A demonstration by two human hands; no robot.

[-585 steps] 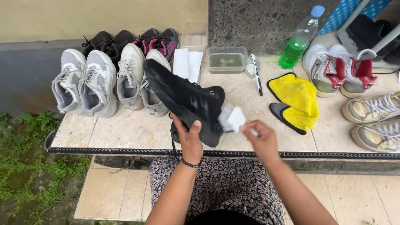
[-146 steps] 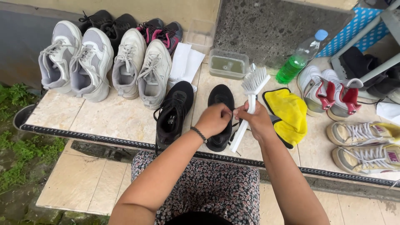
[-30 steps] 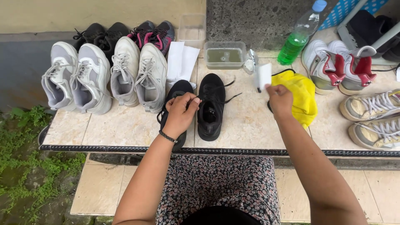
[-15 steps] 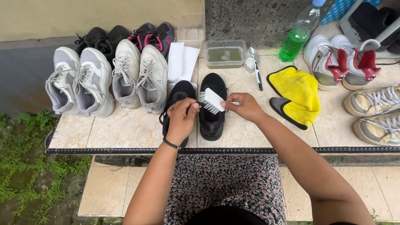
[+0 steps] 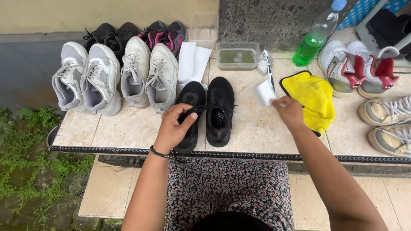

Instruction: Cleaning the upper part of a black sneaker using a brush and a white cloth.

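Two black sneakers stand side by side on the tiled ledge. My left hand rests on the left black sneaker and grips it at the laces. The right black sneaker stands free beside it, a lace stretched across its top. My right hand is off to the right, above the tile, and holds a small white brush by its handle. A yellow cloth lies just right of that hand.
Two pairs of grey and white sneakers line the left of the ledge, with dark pairs behind. White insoles, a clear tub of murky water, a toothbrush and a green-liquid bottle stand behind. More sneakers crowd the right.
My right hand has carried the white brush from above the black sneakers out to the right, near the yellow cloth. My left hand stays on the left black sneaker.
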